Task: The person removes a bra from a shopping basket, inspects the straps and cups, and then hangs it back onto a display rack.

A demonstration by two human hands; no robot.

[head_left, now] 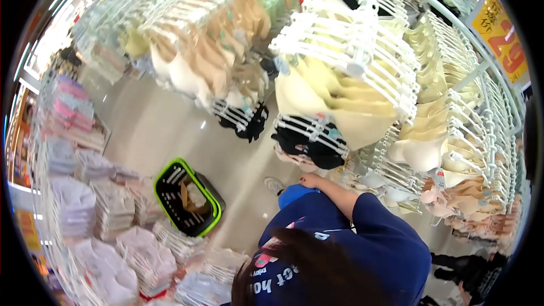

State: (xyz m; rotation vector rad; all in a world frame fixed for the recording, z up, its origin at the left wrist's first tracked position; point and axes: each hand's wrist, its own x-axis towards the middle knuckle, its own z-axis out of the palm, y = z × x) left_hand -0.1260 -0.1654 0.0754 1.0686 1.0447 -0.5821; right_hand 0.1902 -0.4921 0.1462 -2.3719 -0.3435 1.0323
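Note:
My right hand (309, 180) is low in front of my body, past the navy short sleeve (371, 218). It is just beside a bright blue piece (296, 194) at the lower edge of my navy printed T-shirt. The hand is small and blurred, so whether its fingers are curled or hold anything does not show. Nearest to it hang bras with black cups (311, 146) on white hangers, below a large bunch of pale yellow bras (345, 99). No part of my left hand shows. Dark hair (317, 272) covers part of the shirt at the bottom.
A black shopping basket (170, 190) with a lime green rim stands on the floor, a brown and beige item (194, 197) inside. Beige bras (198, 59) hang at upper left, more along the right rack (493, 113). Stacked hangered garments (71, 207) line the left.

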